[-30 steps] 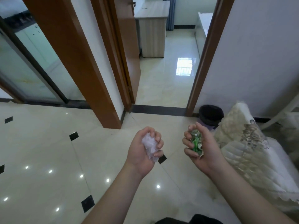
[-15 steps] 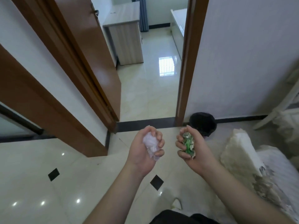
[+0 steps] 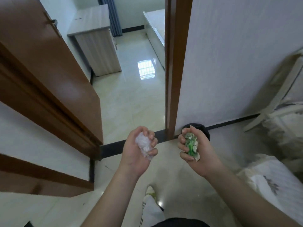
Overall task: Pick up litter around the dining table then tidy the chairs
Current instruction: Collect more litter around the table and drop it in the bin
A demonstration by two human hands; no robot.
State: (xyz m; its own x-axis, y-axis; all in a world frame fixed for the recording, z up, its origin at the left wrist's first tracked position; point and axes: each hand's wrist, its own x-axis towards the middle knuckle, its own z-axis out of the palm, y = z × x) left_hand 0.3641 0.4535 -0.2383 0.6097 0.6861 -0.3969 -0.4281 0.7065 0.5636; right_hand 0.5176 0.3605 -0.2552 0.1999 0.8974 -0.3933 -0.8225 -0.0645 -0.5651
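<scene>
I am watching both hands held out in front of me, palms turned inward and level with each other, with a gap of floor (image 3: 131,102) between them. My left hand (image 3: 139,151) is gripping a white wad (image 3: 144,147) of crumpled, clear-looking plastic; the fingers are curling round it and the wad is bulging out past them toward the right hand. My right hand (image 3: 199,149) is clutching a green wrapper (image 3: 191,145), crushed, with white patches on it and a pale edge sticking out under the lowest finger. The two pieces of litter are facing each other across the gap, not touching.

Just beyond the right hand, partly hidden by its knuckles, a dark bin (image 3: 205,130) is standing on the floor against the wall, beside the door frame (image 3: 176,79). I cannot tell what is lying inside it. Right of the right hand, pale cushions (image 3: 275,174) are showing. Below the hands, between the forearms, a foot in a white shoe (image 3: 150,192) is stepping forward.
</scene>
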